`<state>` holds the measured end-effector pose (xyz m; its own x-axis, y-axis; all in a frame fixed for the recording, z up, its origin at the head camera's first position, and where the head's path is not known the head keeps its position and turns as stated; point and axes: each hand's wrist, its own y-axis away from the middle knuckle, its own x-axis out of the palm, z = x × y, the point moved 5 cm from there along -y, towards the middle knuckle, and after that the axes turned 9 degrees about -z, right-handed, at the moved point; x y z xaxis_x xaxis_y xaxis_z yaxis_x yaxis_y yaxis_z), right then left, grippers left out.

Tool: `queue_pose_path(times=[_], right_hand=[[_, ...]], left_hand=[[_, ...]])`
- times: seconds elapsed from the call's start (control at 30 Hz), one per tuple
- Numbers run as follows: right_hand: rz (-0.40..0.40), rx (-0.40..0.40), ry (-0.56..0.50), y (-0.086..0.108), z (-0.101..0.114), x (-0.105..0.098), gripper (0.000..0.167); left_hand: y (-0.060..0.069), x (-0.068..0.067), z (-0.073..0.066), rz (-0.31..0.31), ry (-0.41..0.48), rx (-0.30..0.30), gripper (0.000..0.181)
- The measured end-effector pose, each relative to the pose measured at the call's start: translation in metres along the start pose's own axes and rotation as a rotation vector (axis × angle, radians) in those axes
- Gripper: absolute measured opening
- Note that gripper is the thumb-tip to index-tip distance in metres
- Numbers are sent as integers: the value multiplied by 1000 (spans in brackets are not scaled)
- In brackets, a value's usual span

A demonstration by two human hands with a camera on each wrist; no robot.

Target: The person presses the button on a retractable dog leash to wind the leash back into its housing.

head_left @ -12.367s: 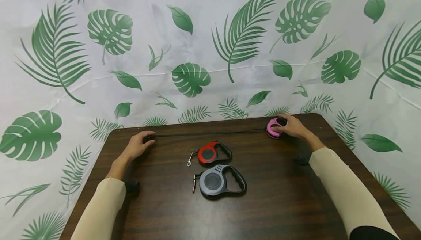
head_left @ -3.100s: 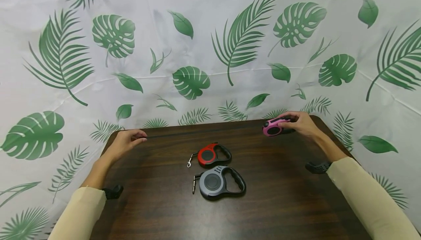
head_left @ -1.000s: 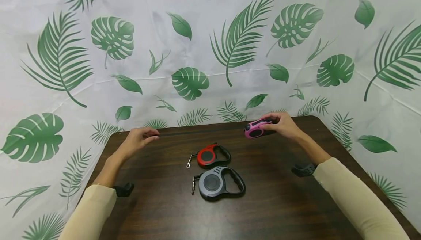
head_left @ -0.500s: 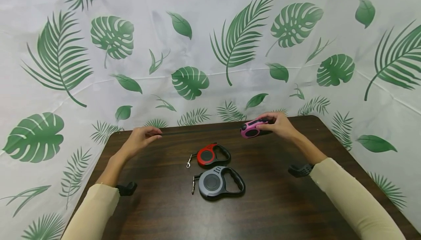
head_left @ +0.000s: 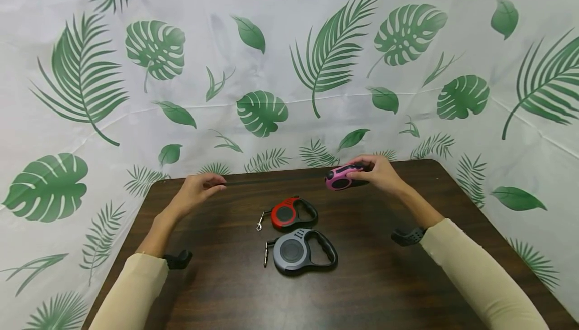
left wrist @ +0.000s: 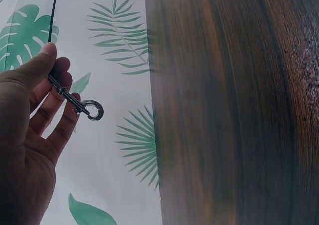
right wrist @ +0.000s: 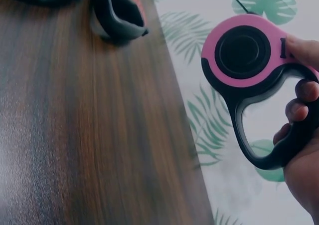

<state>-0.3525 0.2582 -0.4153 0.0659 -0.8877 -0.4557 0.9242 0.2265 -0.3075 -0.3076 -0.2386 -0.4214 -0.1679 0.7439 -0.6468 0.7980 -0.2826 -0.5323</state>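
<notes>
My right hand grips the black handle of a pink retractable dog leash, held above the far part of the table. In the right wrist view its round pink case shows, with the thumb at the button by the handle. My left hand pinches the end of the leash's thin black cord between thumb and fingers. The metal snap hook hangs below those fingers in the left wrist view. Between the two hands the cord runs across, hard to see against the dark table in the head view.
A red retractable leash lies mid-table with its clip to the left. Nearer me lies a grey one. Both rest on the dark wooden table. A leaf-printed cloth hangs behind the table's far edge.
Over the last seconds my right hand has moved left with the pink leash, and my left hand slightly right, so the stretch of cord between them is shorter. The red and grey leashes stay put.
</notes>
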Motion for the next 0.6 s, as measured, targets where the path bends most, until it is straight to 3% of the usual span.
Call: queue_pose_path(times=[0.17,0.4,0.6], right_hand=[[15,1,-24,0,1,7,33],[11,-26,-9,-3,5,14,33],[18,-43,-9,-4,7,22,32]], left_hand=[[0,3,-1,-3,18,23,14],[-3,7,-3,8,22,-4,15],[-6,11,-10,5,34,30,15]])
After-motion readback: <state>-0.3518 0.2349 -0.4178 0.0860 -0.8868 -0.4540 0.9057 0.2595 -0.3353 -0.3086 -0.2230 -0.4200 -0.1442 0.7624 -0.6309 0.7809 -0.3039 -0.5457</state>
